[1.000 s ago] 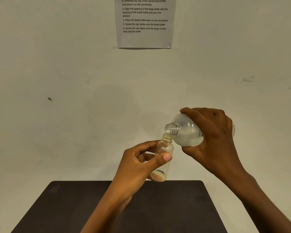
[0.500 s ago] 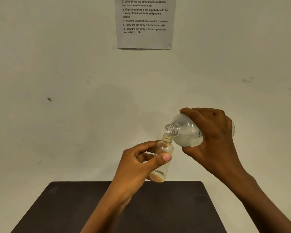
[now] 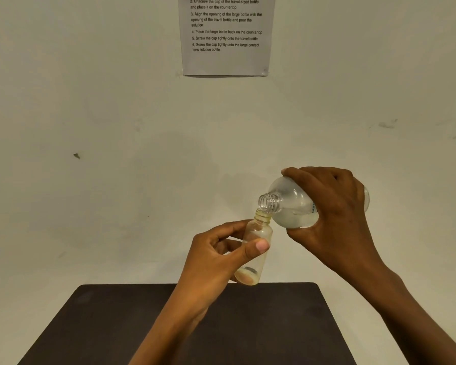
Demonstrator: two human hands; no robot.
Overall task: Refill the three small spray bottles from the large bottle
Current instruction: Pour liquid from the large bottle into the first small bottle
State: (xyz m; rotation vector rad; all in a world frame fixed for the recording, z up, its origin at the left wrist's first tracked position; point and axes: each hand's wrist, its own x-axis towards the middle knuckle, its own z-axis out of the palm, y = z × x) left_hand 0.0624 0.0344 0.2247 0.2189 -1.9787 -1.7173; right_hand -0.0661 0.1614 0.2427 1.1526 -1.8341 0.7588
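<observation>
Hardly anything has moved since a second ago: both bottle mouths stay met above the worktop (image 3: 116, 325).
My left hand (image 3: 216, 256) pinches the small bottle (image 3: 258, 233) between thumb and fingers, near upright, mouth up. My right hand (image 3: 334, 214) wraps the large bottle (image 3: 292, 206), lying almost level just to its right, neck pointing left over the small mouth. Liquid sits low in its belly, so I judge it needs more tip.
</observation>
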